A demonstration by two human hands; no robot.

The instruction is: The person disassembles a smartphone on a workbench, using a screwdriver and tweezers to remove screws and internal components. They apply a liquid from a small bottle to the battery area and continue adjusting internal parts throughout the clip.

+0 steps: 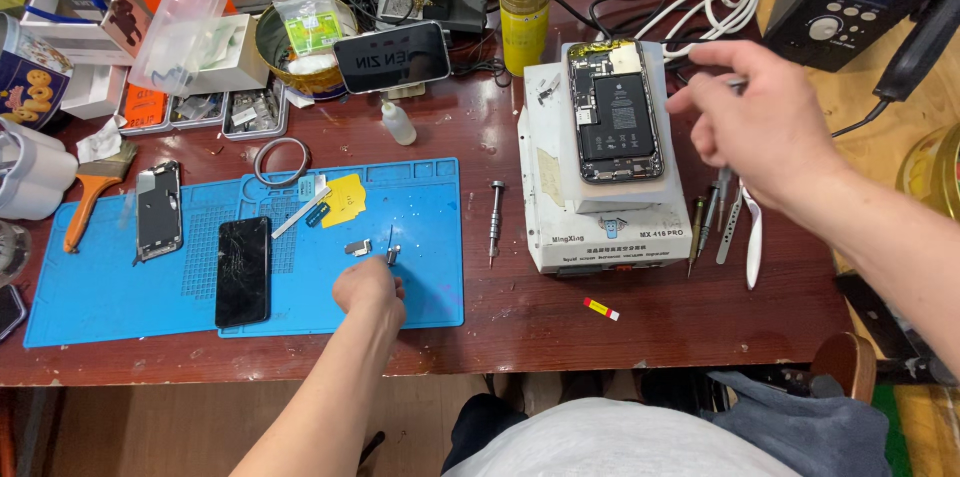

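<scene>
My left hand (368, 289) pinches thin metal tweezers (389, 240) over small metal brackets (358, 248), sorting removed parts. Right hand (762, 127) grips a slim tool (736, 85) beside the opened black phone (614, 113); next needs a steady tip.

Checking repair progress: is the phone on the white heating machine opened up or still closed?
Opened: the phone lies on the white machine with its battery and circuit boards exposed.

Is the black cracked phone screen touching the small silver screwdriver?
Apart. The head view shows the black cracked phone screen on the blue mat, the small silver screwdriver on bare wood beyond it.
</scene>
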